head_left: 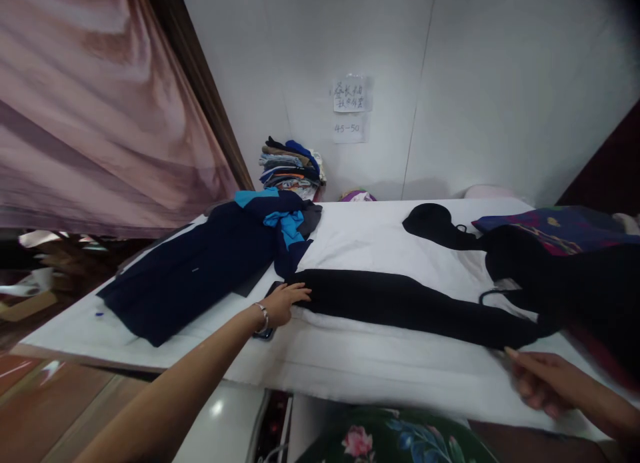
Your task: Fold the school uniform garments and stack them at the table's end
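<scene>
A black long-sleeved top (590,276) lies at the right of the table, one sleeve (380,296) stretched out to the left. Another black sleeve (427,223) lies farther back, and a thin dark cord (493,292) curves between the two. My left hand (283,304), with a bracelet at the wrist, rests its outstretched fingers on the end of the near sleeve. Under that wrist a dark phone (265,331) is partly hidden. My right hand (547,383) has thumb and finger together at the near edge of the black top; the pinched spot is slightly blurred.
A navy and light-blue garment (200,263) covers the left of the white table (350,363). Folded clothes (290,166) are stacked at the back, near a wall with paper signs (350,106). A patterned dark cloth (555,226) lies back right. A pink curtain (100,103) hangs left.
</scene>
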Motion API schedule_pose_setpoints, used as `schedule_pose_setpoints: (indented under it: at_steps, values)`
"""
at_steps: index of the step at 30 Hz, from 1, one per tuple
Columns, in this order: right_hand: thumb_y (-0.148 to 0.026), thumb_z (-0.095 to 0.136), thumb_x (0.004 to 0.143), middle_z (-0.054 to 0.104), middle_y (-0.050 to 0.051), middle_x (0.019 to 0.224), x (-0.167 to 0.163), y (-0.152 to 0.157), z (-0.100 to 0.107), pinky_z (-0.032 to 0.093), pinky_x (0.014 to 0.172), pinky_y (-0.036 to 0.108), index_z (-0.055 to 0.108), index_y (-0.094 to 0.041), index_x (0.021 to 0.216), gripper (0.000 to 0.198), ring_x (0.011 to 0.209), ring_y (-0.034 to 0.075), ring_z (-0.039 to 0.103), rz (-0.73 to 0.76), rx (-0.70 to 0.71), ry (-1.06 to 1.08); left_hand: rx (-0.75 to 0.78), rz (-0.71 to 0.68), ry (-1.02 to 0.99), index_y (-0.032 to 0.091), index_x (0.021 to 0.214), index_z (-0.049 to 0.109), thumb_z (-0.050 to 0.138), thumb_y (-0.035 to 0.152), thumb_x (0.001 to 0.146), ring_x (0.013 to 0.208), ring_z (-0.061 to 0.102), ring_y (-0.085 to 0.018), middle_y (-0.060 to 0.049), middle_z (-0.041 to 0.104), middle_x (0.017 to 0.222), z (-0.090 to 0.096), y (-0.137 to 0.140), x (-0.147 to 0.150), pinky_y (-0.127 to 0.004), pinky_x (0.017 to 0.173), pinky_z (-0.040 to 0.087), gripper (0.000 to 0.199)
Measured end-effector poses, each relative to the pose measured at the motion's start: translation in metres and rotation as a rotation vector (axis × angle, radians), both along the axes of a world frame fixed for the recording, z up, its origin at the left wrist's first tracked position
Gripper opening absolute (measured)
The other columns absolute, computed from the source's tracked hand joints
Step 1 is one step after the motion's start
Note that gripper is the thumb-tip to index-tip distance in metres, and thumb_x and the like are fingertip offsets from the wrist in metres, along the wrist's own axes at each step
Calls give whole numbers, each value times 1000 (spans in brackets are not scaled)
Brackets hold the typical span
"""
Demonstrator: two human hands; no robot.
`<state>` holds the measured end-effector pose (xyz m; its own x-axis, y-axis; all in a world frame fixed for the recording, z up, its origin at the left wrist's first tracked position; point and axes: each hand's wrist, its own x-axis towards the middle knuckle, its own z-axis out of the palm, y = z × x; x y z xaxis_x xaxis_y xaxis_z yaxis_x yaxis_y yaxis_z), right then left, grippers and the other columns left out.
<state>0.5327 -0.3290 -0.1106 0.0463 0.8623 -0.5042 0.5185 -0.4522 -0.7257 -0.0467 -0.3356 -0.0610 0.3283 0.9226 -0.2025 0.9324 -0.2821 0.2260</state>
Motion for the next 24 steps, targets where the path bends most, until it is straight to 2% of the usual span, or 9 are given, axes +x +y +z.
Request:
schedule_pose_setpoints:
  at_steps: [2, 4, 6, 8, 10, 13, 16, 21, 24]
  values:
    - [-68, 57, 67, 65, 11, 61, -19, -10, 18, 55, 47, 35, 62, -28, 56, 42, 55, 24, 64, 240, 37, 72, 18, 48, -60, 24, 117, 60, 47, 1, 61, 134, 36, -22, -3, 52, 137, 8, -1, 11, -48, 110, 25, 63]
    - [-63, 50, 77, 70, 9, 81, -45, -13, 40, 58, 68, 36, 68, -28, 77, 40, 75, 23, 67, 393, 274, 86, 110, 108, -125, 23, 118, 60, 48, 12, 73, 130, 41, -21, -4, 55, 133, 15, 1, 30, -45, 111, 26, 48]
    - [-57, 48, 83, 68, 8, 107, -70, -6, 53, 54, 83, 38, 67, -27, 102, 40, 97, 24, 64, 417, 544, 24, 212, 141, -145, 22, 121, 58, 45, 27, 85, 129, 42, -21, -6, 55, 133, 14, 7, 53, -45, 111, 25, 39]
    - [-54, 47, 85, 57, 8, 129, -85, 11, 51, 45, 98, 41, 59, -26, 120, 46, 118, 25, 53, 469, 784, -115, 264, 150, -82, 22, 127, 54, 43, 40, 89, 133, 36, -23, -7, 48, 140, 5, 12, 71, -48, 112, 21, 43]
    - [-55, 45, 86, 47, 9, 140, -86, 35, 32, 31, 108, 49, 53, -23, 129, 55, 132, 29, 38, 555, 934, -328, 257, 177, 26, 21, 133, 49, 44, 45, 89, 137, 28, -26, -8, 39, 146, -11, 16, 78, -52, 112, 17, 51]
    - [-59, 40, 86, 46, 13, 140, -67, 68, -7, 25, 107, 58, 53, -19, 130, 61, 134, 34, 33, 548, 873, -625, 256, 224, 131, 21, 138, 42, 45, 47, 89, 139, 25, -25, -9, 33, 149, -35, 19, 71, -51, 112, 16, 56]
    - [-58, 39, 88, 43, 12, 142, -48, 82, -29, 28, 106, 56, 52, -20, 131, 59, 134, 32, 33, 549, 785, -689, 300, 211, 143, 23, 139, 42, 42, 46, 90, 139, 26, -24, -8, 34, 149, -49, 22, 58, -50, 112, 15, 55]
    - [-53, 45, 88, 43, 12, 142, -52, 70, -20, 28, 107, 55, 50, -21, 133, 55, 135, 31, 31, 506, 805, -542, 300, 194, 169, 21, 140, 41, 41, 46, 89, 139, 26, -25, -9, 34, 148, -49, 26, 53, -51, 112, 15, 57]
    - [-43, 48, 90, 45, 9, 141, -52, 57, -2, 27, 108, 54, 50, -24, 133, 47, 135, 27, 33, 444, 961, -411, 288, 209, 226, 20, 140, 41, 40, 45, 88, 139, 26, -24, -7, 32, 149, -47, 28, 54, -50, 112, 15, 58]
